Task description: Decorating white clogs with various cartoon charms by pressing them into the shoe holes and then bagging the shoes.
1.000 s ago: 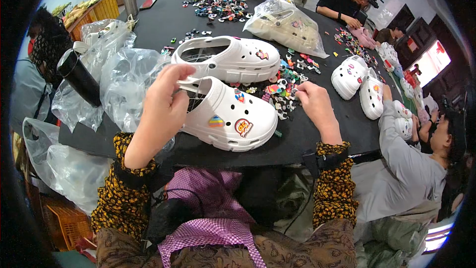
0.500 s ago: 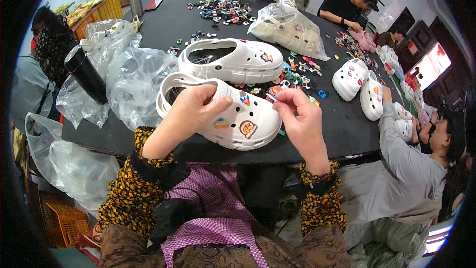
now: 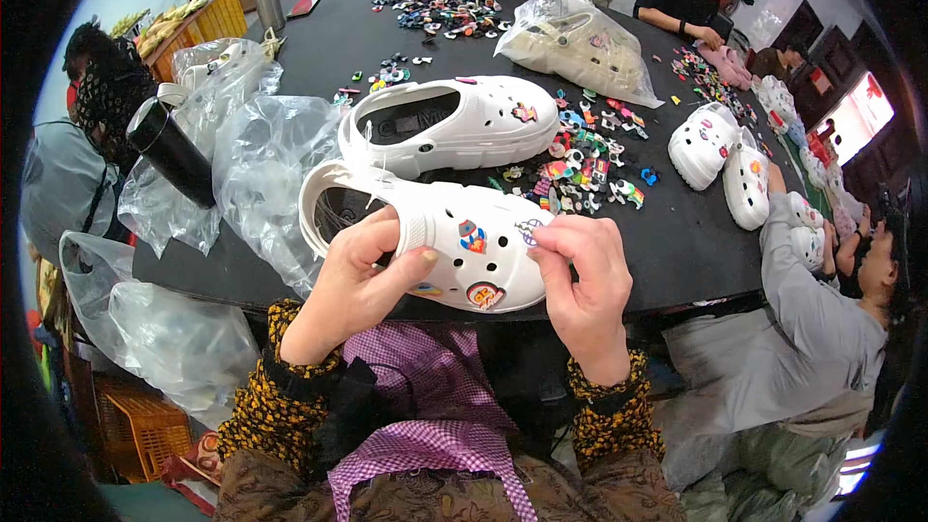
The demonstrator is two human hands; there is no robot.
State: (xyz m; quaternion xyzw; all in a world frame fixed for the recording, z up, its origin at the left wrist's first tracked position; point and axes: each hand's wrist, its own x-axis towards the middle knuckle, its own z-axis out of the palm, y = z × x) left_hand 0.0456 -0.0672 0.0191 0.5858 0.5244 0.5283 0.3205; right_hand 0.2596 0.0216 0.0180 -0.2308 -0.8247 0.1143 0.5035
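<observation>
A white clog (image 3: 512,269) is held at the table's near edge, its toe pointing right. My left hand (image 3: 350,282) grips it by the opening, thumb on top and fingers inside. Bright charms, one of them blue and red (image 3: 472,237), sit in the holes of its upper. Over the toe, my right hand (image 3: 590,285) pinches a small purple-and-white charm (image 3: 528,231) between thumb and fingers, against the clog; whether its stem is in a hole cannot be made out. Just behind lies the matching white clog (image 3: 464,140), which has a pink charm.
Loose charms (image 3: 590,162) are heaped beyond the toe, with another pile (image 3: 440,10) farther back. Clear plastic bags (image 3: 275,169) and a black bottle (image 3: 172,155) stand left. Bagged clogs (image 3: 580,56) lie behind. A decorated white pair (image 3: 703,147) is at right, near a co-worker's grey sleeve (image 3: 817,300).
My right hand has brought the charm from beside the clog onto its toe. The clog and my left hand sit slightly lower in view, the clog tilted more toward me.
</observation>
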